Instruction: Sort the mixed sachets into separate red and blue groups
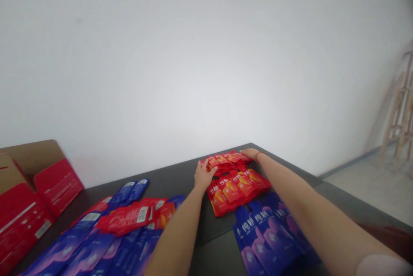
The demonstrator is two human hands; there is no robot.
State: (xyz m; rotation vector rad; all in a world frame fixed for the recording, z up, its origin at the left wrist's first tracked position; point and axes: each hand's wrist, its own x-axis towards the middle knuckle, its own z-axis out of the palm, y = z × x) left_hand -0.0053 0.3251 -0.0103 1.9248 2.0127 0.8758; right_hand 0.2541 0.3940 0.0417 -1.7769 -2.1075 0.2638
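Note:
My left hand (204, 176) rests at the left end of a back row of red pouches (222, 161), its fingers spread and its thumb apart. At the right end of the same row, my right hand (250, 154) lies with fingers stretched out over the pouch edges; its fingertips are partly hidden. Just in front is a second row of overlapping red pouches with orange fruit pictures (238, 188). Nearer to me, under my right forearm, a fanned row of blue-purple pouches (264, 235) lies on the dark table (213, 243).
On the left, blue pouches (80, 246) and red pouches (129, 219) lie in a loose pile. An open red cardboard box (24, 220) stands at the far left. A white wall (206, 61) rises behind the table. Wooden stools (400, 112) stand at the right.

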